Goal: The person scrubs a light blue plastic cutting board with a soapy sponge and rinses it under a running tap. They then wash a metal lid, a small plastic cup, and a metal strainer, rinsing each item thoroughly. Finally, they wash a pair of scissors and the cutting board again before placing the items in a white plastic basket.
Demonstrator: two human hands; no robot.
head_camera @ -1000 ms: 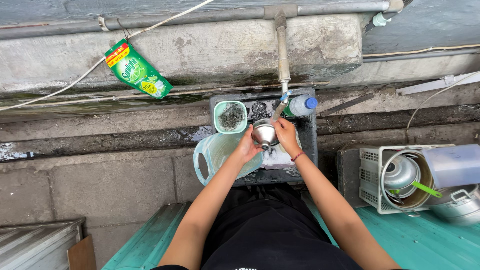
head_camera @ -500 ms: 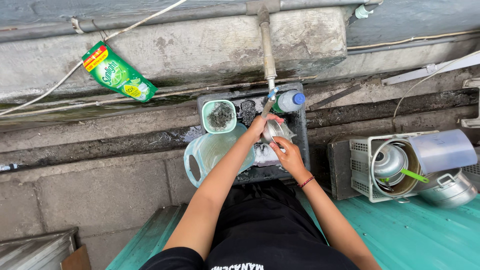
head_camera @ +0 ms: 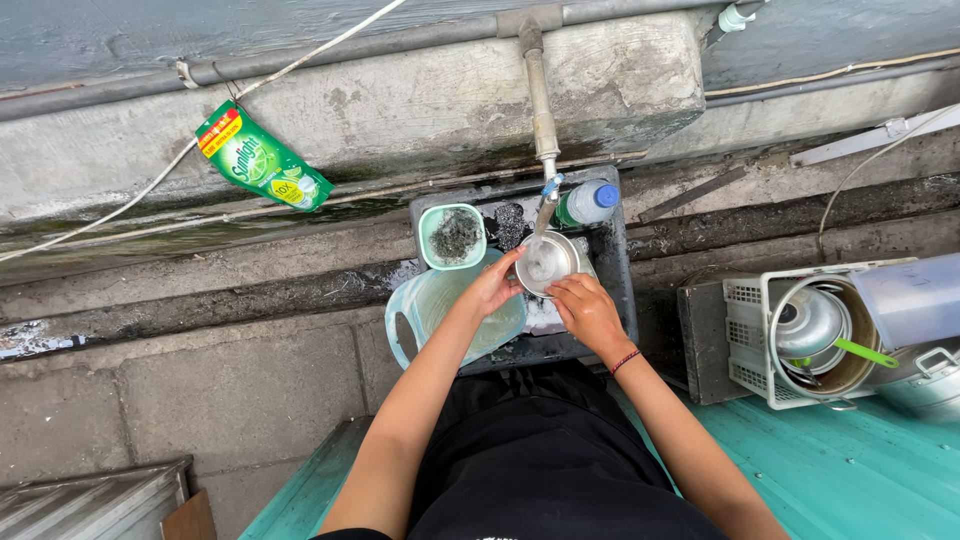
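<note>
A small round steel bowl (head_camera: 547, 262) sits under the tap (head_camera: 546, 190), with water running into it. My left hand (head_camera: 492, 287) grips the bowl's left rim. My right hand (head_camera: 585, 308) holds its near right side from below. Both hands are over a dark sink tray (head_camera: 618, 262). A pale green plastic jug (head_camera: 430, 310) lies just left of the bowl, under my left forearm. A small square green container (head_camera: 452, 236) with a dark scrubber in it stands behind the jug.
A plastic bottle with a blue cap (head_camera: 588, 203) lies right of the tap. A green soap pouch (head_camera: 260, 160) hangs on a wire at upper left. A white basket (head_camera: 748, 335) with steel pots stands on the right, beside a teal surface (head_camera: 850, 470).
The view has shifted slightly. The bowl has come upright under the tap, and my right hand has moved from its far rim to its near right side.
</note>
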